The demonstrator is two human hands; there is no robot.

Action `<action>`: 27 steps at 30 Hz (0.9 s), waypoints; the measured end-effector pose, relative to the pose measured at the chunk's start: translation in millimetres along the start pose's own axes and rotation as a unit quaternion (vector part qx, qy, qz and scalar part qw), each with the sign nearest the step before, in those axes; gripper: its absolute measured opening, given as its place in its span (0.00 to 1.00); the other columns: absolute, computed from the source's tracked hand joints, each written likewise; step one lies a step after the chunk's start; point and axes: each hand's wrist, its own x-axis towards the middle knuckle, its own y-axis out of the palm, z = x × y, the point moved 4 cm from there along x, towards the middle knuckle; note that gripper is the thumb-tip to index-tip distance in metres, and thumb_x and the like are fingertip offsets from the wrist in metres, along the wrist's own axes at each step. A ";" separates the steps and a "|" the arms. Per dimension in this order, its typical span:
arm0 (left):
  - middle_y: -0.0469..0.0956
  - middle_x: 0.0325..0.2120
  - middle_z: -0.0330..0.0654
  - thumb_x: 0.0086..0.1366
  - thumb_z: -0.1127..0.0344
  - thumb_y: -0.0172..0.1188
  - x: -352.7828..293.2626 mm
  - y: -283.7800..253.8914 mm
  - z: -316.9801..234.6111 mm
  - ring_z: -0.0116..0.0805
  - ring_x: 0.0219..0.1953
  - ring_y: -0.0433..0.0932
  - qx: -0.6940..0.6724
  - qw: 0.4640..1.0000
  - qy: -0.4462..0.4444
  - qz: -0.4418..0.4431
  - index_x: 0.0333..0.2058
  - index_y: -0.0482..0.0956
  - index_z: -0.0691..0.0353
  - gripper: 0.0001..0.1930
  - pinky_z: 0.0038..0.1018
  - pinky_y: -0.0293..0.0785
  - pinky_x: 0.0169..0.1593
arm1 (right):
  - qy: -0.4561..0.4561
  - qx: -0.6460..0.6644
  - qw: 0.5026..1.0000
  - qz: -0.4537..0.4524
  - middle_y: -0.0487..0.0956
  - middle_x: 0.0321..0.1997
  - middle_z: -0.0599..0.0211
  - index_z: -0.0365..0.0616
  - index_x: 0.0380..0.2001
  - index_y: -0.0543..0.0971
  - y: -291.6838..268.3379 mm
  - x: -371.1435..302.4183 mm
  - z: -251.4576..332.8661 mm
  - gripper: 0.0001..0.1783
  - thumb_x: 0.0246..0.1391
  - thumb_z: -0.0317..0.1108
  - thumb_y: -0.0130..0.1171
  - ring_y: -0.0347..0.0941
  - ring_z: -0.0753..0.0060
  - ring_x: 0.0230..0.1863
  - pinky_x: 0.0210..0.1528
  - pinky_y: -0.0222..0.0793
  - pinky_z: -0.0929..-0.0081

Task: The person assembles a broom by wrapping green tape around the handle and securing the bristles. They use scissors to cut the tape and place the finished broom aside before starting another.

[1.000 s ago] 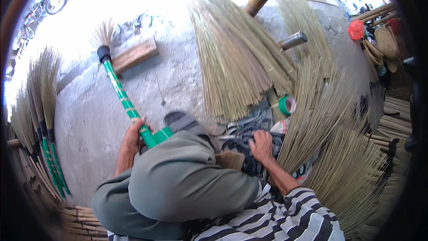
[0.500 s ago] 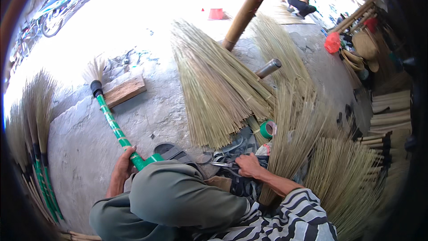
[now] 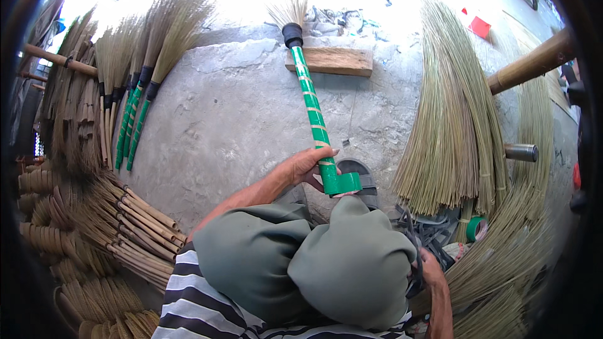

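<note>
My left hand point(image 3: 309, 164) is closed around the lower end of a broom handle point(image 3: 312, 103) wound with a spiral of green tape. At that end a roll of green tape point(image 3: 349, 183) hangs on, touching the handle. The broom's far end has a black-bound collar and short pale bristles point(image 3: 293, 11), lying by a wooden block point(image 3: 336, 61). Beside my right knee, my right hand point(image 3: 431, 269) is closed on scissors point(image 3: 411, 229), whose dark, narrow shape points away from me; my knee partly hides the fingers.
Big bundles of broom straw point(image 3: 449, 125) lie at the right, near a bamboo pole point(image 3: 534, 59), a metal pipe point(image 3: 521, 152) and another green tape roll point(image 3: 477, 229). Finished brooms point(image 3: 143, 81) lean at the left. Handled straw bundles point(image 3: 141, 226) are stacked near my left side.
The view has swung left, so the broom now appears near the middle. My right hand has drawn back beside my knee with the scissors. My left hand still holds the handle.
</note>
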 end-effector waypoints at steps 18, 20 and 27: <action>0.86 0.51 0.57 0.76 0.42 0.56 32.1 27.2 -8.5 0.50 0.47 0.89 -0.116 0.987 0.020 0.105 0.48 0.80 0.63 0.25 0.54 0.90 0.45 | -0.027 0.039 0.978 0.204 0.77 0.34 0.72 0.44 0.44 0.75 109.1 58.8 166.9 0.17 0.71 0.47 0.63 0.78 0.79 0.30 0.35 0.75 0.78; 0.86 0.51 0.57 0.76 0.43 0.57 35.7 27.4 -6.6 0.50 0.47 0.89 -0.125 0.986 0.020 0.108 0.48 0.79 0.61 0.24 0.54 0.90 0.45 | -0.022 0.043 0.979 0.197 0.77 0.33 0.73 0.44 0.43 0.75 107.9 63.8 161.0 0.18 0.72 0.49 0.62 0.77 0.79 0.29 0.34 0.74 0.78; 0.86 0.49 0.59 0.75 0.45 0.60 37.4 24.9 -2.5 0.50 0.47 0.89 -0.131 0.987 0.022 0.085 0.48 0.76 0.59 0.21 0.53 0.88 0.49 | 0.023 0.038 0.984 0.174 0.78 0.33 0.67 0.42 0.47 0.75 85.5 71.7 136.4 0.23 0.74 0.54 0.59 0.78 0.74 0.28 0.33 0.76 0.74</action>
